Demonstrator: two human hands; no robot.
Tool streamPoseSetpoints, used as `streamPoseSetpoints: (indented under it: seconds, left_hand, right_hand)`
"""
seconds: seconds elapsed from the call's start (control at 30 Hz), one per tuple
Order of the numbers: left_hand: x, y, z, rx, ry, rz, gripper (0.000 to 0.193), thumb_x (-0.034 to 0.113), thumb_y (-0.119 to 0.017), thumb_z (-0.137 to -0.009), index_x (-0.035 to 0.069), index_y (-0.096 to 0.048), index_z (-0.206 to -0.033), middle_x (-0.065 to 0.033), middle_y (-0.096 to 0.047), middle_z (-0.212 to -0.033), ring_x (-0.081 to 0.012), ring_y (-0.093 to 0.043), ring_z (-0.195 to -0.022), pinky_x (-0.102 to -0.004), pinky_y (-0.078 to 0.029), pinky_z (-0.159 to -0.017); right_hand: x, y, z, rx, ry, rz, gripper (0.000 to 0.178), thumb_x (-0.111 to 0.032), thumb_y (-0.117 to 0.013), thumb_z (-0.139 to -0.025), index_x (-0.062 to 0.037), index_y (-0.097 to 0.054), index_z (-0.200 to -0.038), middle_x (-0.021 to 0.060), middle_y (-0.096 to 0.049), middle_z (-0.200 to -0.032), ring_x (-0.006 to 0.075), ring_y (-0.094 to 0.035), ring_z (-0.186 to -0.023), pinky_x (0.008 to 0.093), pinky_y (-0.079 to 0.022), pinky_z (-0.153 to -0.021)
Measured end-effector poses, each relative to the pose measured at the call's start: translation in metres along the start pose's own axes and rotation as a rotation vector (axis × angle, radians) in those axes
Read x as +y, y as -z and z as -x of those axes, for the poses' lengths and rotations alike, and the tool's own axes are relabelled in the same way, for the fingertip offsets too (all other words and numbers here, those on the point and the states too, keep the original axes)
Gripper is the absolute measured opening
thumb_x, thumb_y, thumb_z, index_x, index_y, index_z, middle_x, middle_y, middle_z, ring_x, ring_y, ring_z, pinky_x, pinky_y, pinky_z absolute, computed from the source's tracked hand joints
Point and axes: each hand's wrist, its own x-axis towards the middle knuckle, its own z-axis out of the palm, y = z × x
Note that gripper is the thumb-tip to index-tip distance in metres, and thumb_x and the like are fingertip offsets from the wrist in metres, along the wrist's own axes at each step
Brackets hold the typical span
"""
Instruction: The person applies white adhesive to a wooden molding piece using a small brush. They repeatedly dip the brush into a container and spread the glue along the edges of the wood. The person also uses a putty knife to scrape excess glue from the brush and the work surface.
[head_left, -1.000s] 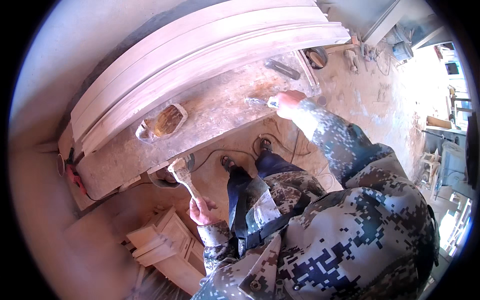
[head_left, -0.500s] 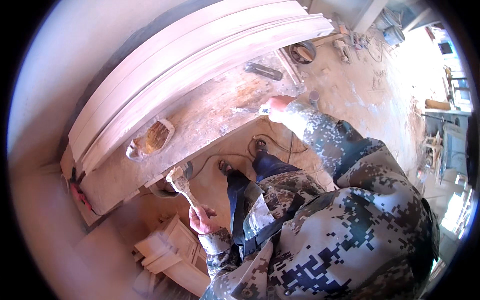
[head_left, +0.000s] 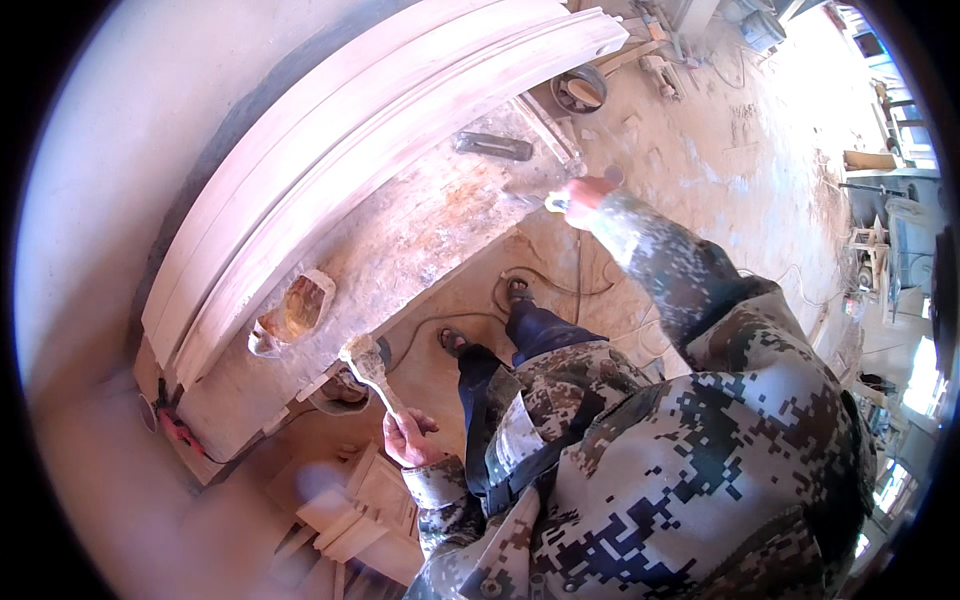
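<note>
While the left hand [head_left: 408, 437] holds a crusted spatula [head_left: 368, 366] at eight o'clock, near the edge of the bench [head_left: 405, 255], and the right hand [head_left: 585, 200] grips a slim tool [head_left: 557, 203] at half past one, the step seems to be handling both tools, and the next move would call for steadiness.

A dusty workshop, brightly lit from the far right
A pale wall [head_left: 90, 240] runs along the left, with a dark grey band [head_left: 255, 115] low on it; a stained bench [head_left: 425, 225] stands beside it on a tan, dusty floor [head_left: 720, 185]; a pale wooden cabinet-like piece [head_left: 390, 490] stands near on the left, clutter [head_left: 910, 235] lines the right side, and white glare [head_left: 822, 75] washes over the far right
</note>
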Motion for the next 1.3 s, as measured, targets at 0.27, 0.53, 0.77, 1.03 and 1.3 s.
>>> streamPoseSetpoints:
  seconds: [0.27, 0.53, 0.77, 1.03, 1.3]
  left_hand:
    - [0.004, -0.007, 0.010, 0.035, 0.021, 0.005, 0.030, 0.030, -0.054, -0.101, 0.004, -0.059, -0.086, -0.0043, -0.058, -0.067, -0.0123, -0.054, -0.055, -0.0248, -0.044, -0.052]
    - [0.030, -0.037, -0.009, -0.162, -0.083, -0.103, 0.027, 0.025, -0.051, -0.103, 0.004, -0.058, -0.089, -0.0040, -0.058, -0.068, -0.0119, -0.053, -0.054, -0.0251, -0.044, -0.050]
    - [0.035, -0.050, -0.028, -0.224, -0.073, -0.061, 0.030, 0.029, -0.051, -0.102, 0.004, -0.057, -0.086, -0.0045, -0.057, -0.065, -0.0130, -0.053, -0.053, -0.0250, -0.042, -0.049]
    - [0.069, -0.064, -0.021, -0.307, -0.088, -0.263, 0.031, 0.028, -0.049, -0.102, 0.003, -0.058, -0.086, -0.0051, -0.058, -0.065, -0.0129, -0.054, -0.053, -0.0253, -0.044, -0.051]
    - [0.069, -0.056, 0.005, -0.249, -0.136, -0.272, 0.031, 0.026, -0.049, -0.100, 0.002, -0.059, -0.082, -0.0057, -0.060, -0.065, -0.0137, -0.055, -0.052, -0.0250, -0.043, -0.048]
  right_hand:
    - [0.133, -0.006, 0.017, -0.218, -0.222, -1.550, 0.036, -0.017, -0.064, -0.086, -0.0103, -0.062, -0.122, 0.0084, -0.060, -0.073, 0.0177, -0.056, -0.050, 0.0369, -0.045, -0.044]
    - [0.129, -0.057, -0.044, -0.053, -0.444, -1.475, 0.024, -0.016, -0.065, -0.086, -0.0098, -0.057, -0.108, 0.0061, -0.056, -0.067, 0.0157, -0.052, -0.046, 0.0290, -0.039, -0.039]
    - [0.113, -0.018, 0.064, -0.466, -0.115, -1.707, 0.037, -0.021, -0.060, -0.095, -0.0132, -0.051, -0.130, 0.0084, -0.059, -0.076, 0.0144, -0.056, -0.054, 0.0282, -0.043, -0.044]
    - [0.068, -0.076, -0.050, -0.161, 0.057, -2.795, 0.038, -0.032, -0.047, -0.101, -0.0011, -0.053, -0.123, 0.0203, -0.065, -0.100, 0.0267, -0.061, -0.072, 0.0337, -0.052, -0.056]
    - [0.029, -0.086, -0.072, -0.113, 0.183, -3.000, 0.026, -0.034, -0.043, -0.101, -0.0106, -0.052, -0.100, 0.0082, -0.057, -0.073, 0.0159, -0.052, -0.053, 0.0307, -0.041, -0.048]
